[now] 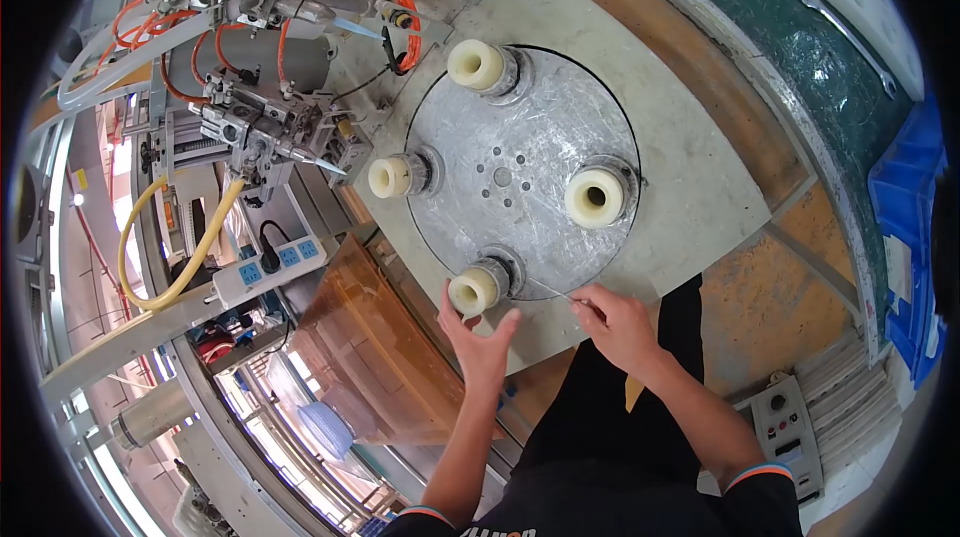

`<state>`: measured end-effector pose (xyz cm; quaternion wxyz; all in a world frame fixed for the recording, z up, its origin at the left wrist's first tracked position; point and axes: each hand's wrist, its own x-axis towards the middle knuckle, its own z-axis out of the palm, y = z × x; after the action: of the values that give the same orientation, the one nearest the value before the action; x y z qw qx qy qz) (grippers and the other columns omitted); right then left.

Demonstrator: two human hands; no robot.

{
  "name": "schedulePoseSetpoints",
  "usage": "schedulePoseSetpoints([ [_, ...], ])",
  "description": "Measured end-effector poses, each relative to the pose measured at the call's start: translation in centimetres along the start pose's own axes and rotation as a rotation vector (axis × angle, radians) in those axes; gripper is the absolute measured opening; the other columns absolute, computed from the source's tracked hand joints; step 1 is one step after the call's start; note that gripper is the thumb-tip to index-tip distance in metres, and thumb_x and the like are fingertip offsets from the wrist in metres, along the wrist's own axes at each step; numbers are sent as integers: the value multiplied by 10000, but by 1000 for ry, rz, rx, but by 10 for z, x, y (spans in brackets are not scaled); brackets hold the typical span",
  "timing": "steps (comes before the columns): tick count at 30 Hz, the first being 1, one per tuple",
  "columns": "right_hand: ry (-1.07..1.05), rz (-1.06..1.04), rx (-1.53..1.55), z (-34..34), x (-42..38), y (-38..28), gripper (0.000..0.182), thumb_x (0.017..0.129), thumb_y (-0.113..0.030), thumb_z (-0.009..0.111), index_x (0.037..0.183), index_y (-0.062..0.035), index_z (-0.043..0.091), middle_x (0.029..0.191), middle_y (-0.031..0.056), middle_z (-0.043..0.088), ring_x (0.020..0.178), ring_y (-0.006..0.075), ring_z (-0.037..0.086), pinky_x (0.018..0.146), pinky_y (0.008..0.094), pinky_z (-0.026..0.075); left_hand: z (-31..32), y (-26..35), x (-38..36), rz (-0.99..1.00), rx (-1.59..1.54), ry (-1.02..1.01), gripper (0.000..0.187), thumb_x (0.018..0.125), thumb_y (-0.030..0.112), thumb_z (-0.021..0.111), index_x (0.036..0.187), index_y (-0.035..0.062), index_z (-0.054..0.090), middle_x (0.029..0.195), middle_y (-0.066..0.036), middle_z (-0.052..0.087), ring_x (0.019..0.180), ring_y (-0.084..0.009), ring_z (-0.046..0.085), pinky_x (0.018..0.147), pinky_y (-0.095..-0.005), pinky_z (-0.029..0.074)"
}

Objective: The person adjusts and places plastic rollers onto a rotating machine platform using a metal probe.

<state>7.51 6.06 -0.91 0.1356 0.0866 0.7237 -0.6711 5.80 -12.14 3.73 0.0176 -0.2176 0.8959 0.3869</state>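
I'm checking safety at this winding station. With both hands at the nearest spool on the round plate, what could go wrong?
1. The left hand cups the nearest spool on the round plate; if the plate turned, fingers might get caught.
2. The right hand pinches a thin wire; pulled taut, it might cut skin or snap.

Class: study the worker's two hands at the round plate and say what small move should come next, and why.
Probably the left hand closes on the nearest cream bobbin: its open fingers already flank it. The right hand pinches a thin wire running toward that bobbin, so steadying it seems sensible.
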Motion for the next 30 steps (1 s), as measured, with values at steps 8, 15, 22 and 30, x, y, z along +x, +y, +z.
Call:
schedulePoseSetpoints([
  [8,-3,-57,-15,3,7,3,98,838,-117,587,914,-56,598,794,113,642,703,282,629,595,349,487,-9,-11,29,182,212,-84,848,630,120,776,1356,52,344,1252,-151,445,1172,-296,429,1002,-373,348],
  [15,-31,-139,-100,12,17,1,84,833,-127,593,880,-59,611,782,95,640,683,283,622,581,359,481,-46,-8,64,352,270,-580,965,584,69,779,1406,58,273,1274,-137,438,1199,-255,426,1016,-354,344],
  [22,-39,-123,-121,12,20,-2,107,832,-102,600,913,-33,617,819,116,648,712,280,630,625,338,490,-32,-3,49,278,336,-367,997,589,123,805,1417,64,253,1230,-121,479,1160,-246,456,987,-363,370],
  [30,-65,-136,-93,15,17,1,102,832,-99,603,903,-27,618,824,125,646,714,291,627,630,344,489,-36,-14,47,323,196,-414,922,627,123,786,1400,49,290,1235,-122,478,1158,-246,462,970,-346,380],
])
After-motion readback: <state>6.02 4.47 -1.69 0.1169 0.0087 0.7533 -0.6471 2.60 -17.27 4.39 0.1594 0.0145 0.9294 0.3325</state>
